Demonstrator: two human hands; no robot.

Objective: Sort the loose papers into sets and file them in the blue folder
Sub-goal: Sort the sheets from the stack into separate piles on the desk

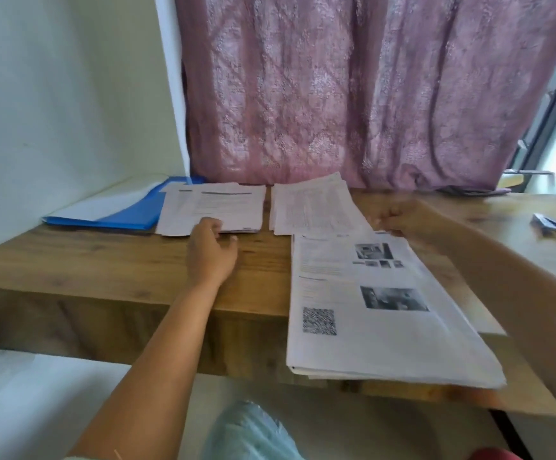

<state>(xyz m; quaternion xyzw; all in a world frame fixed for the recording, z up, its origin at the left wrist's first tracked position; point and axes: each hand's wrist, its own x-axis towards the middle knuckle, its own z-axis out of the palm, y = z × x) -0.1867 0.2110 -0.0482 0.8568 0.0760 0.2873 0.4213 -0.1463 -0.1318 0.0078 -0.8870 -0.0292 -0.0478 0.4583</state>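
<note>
Three paper stacks lie on the wooden table (104, 260). The left stack (216, 204) sits beside the blue folder (130, 215), which lies open at the far left with a white sheet on it. My left hand (211, 250) touches this stack's near edge, fingers curled over it. The middle stack (313, 207) of dense text lies at the back. The near stack (369, 307), printed with photos and a QR code, overhangs the table's front edge. My right hand (392, 220), blurred, is at this stack's far right corner; its hold is unclear.
A mauve patterned curtain (352, 94) hangs behind the table. A small dark object (550, 224) lies on the table at the far right. A white wall closes the left side. A window frame (555, 104) shows at the right.
</note>
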